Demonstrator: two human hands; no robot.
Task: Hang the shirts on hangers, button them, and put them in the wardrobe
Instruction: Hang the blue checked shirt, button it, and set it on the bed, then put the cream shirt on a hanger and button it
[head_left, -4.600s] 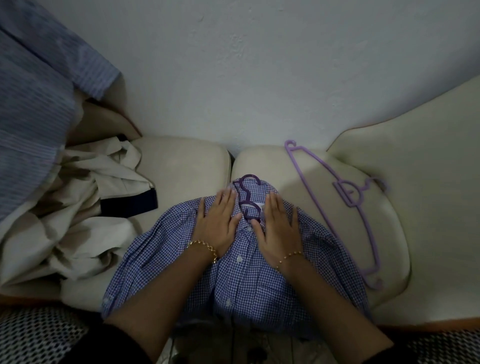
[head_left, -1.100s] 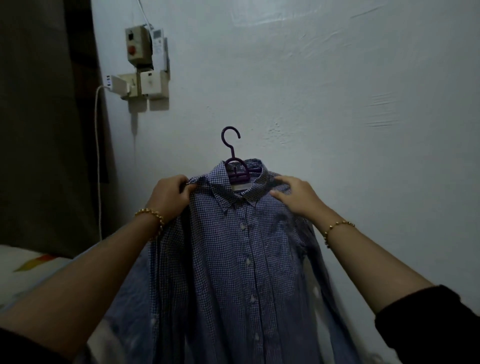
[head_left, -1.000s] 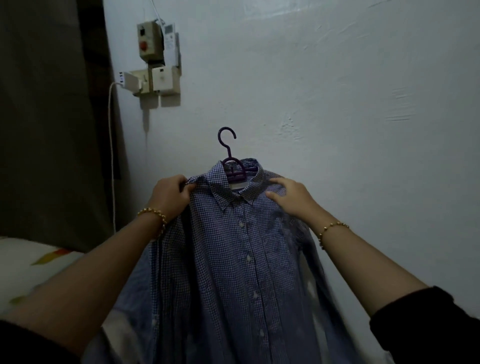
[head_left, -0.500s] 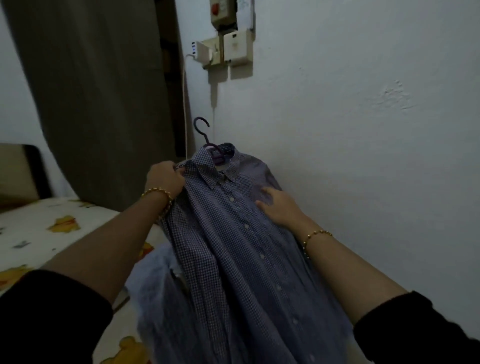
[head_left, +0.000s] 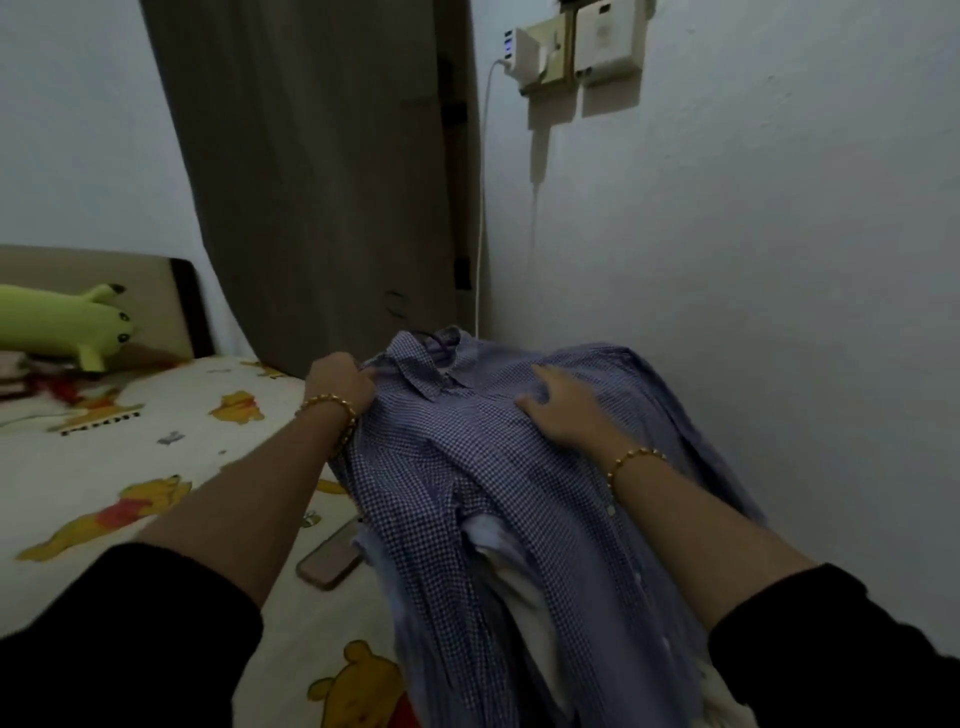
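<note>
Matt checked cloth shirt (head_left: 498, 467); hanger (head_left: 441, 340) perhaps plastic.

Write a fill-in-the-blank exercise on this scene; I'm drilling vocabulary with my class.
1. The left hand grips the shirt beside its ___.
2. The plush toy on the bed is ___.
3. The hanger poking out of the shirt is ___.
Missing words: collar; green; purple.

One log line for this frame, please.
stage: checked shirt on purple hanger, not yet in wardrobe | left hand: grips shirt shoulder | right hand: rests on shirt front | nearby: phone on bed
</note>
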